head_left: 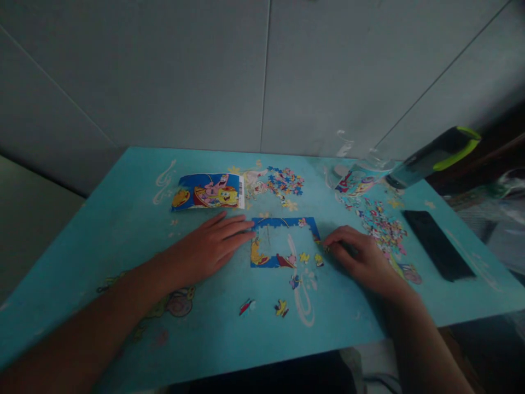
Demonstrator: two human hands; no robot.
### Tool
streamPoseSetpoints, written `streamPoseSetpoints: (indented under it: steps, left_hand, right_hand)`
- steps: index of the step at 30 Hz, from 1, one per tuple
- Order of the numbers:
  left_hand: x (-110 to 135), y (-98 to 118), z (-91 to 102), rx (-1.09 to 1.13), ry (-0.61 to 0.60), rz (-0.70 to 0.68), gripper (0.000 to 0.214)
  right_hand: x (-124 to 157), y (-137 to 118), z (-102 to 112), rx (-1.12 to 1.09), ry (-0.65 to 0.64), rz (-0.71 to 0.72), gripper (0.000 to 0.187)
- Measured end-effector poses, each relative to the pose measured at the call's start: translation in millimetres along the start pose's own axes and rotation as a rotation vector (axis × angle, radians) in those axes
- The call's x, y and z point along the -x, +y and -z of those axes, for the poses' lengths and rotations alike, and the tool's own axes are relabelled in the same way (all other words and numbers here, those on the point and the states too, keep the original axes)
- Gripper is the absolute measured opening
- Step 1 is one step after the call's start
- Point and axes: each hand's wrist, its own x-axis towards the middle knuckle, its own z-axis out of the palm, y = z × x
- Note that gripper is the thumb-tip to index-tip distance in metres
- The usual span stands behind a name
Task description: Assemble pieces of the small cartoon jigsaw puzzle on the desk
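Note:
A partly joined jigsaw border lies flat on the table, with blue edge pieces around a bare middle and a gap at its lower right. My left hand rests with fingers stretched out, the tips at the border's upper left corner. At the right side of the border, my right hand is closed in a pinch on a small puzzle piece, mostly hidden by the fingertips. Near the gap lie a yellow piece and another loose piece. A bluish piece sits just below the border.
Closer to me are a red-and-white piece and a yellow-and-black piece. Behind the border lie a cartoon puzzle packet and a pile of pieces. To the right are another pile, a dark phone-like slab and a dark bottle-like object.

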Motion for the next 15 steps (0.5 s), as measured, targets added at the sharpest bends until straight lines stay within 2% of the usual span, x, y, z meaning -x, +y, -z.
streamPoseSetpoints:
  steps: [5, 15]
  left_hand:
    - [-1.7, 4.7, 5.2, -0.013, -0.023, -0.004, 0.049]
    - [-4.8, 9.7, 10.8, -0.011, -0.05, 0.019, 0.046]
  right_hand:
    - [0.3, 8.5, -2.2, 0.092, 0.002, 0.05, 0.016]
    - [2.3, 22.6, -3.9, 0.087, 0.017, 0.073, 0.02]
